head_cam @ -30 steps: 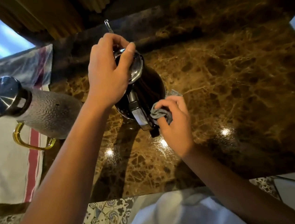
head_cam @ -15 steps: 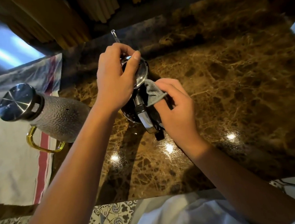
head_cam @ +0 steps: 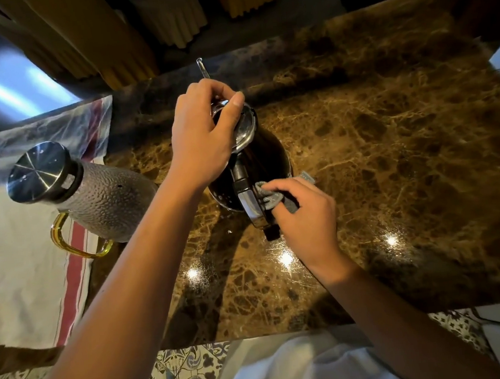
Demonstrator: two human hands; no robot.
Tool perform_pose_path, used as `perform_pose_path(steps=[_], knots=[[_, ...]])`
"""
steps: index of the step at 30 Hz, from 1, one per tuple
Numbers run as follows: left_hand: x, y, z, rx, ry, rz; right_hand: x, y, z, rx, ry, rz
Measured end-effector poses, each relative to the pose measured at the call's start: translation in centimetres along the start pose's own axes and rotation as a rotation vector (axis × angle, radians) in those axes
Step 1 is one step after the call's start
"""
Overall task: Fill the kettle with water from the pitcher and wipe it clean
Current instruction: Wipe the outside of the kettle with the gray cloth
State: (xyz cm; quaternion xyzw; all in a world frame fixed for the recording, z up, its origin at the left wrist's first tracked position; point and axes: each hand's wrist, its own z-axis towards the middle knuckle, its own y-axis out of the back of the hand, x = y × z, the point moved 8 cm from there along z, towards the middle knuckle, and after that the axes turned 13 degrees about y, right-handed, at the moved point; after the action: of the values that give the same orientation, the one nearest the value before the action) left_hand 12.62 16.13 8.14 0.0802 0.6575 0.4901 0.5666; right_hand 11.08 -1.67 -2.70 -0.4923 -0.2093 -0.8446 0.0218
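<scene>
Head view
Counter edges: brown marble countertop (head_cam: 390, 146) ending at a near edge just above the patterned floor tiles (head_cam: 180, 376); far edge meeting dark wall and yellow pleated curtains (head_cam: 127, 49).
Open room: lying bare across the whole right half of the counter; narrowing on the left beside the striped cloth (head_cam: 23, 269).
Kettle: dark gooseneck kettle (head_cam: 258, 155) standing upright near the counter's middle, thin spout (head_cam: 202, 68) pointing away, handle (head_cam: 248, 201) facing the near edge.
Left hand: left hand (head_cam: 201, 136) curling down over the steel lid (head_cam: 245, 129), fingers closed around the lid's top, thumb pressing on its rim.
Right hand: right hand (head_cam: 305, 214) pinching a grey wiping cloth (head_cam: 269, 195), fingers folded tight on it, pressing it against the handle's right side, low on the kettle.
Pitcher: hammered glass pitcher (head_cam: 104, 202) with steel cap (head_cam: 40, 171) and amber handle (head_cam: 78, 243), standing on the striped cloth, left of the kettle, apart from it.
In the way: left forearm crossing between pitcher and kettle.
</scene>
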Motion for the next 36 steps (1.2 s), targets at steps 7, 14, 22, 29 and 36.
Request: perform_pose_path(steps=[7, 14, 22, 29, 36], knots=[[-0.1, 0.1, 0.0, 0.001, -0.029, 0.012, 3.3, 0.7, 3.6, -0.175, 0.175, 0.0], [-0.1, 0.1, 0.0, 0.033, -0.045, -0.008, -1.3, -0.2, -0.6, -0.061, 0.052, -0.099], [-0.1, -0.1, -0.1, 0.077, -0.062, -0.089, -1.3, 2.9, 1.9, -0.249, -0.214, 0.282], [-0.1, -0.2, -0.4, 0.12, -0.091, -0.149, 1.5, 2.6, 4.5, -0.262, -0.123, 0.373], [-0.2, -0.2, -0.3, 0.111, -0.084, -0.134, -0.6, -0.2, -1.6, -0.096, 0.057, -0.014]])
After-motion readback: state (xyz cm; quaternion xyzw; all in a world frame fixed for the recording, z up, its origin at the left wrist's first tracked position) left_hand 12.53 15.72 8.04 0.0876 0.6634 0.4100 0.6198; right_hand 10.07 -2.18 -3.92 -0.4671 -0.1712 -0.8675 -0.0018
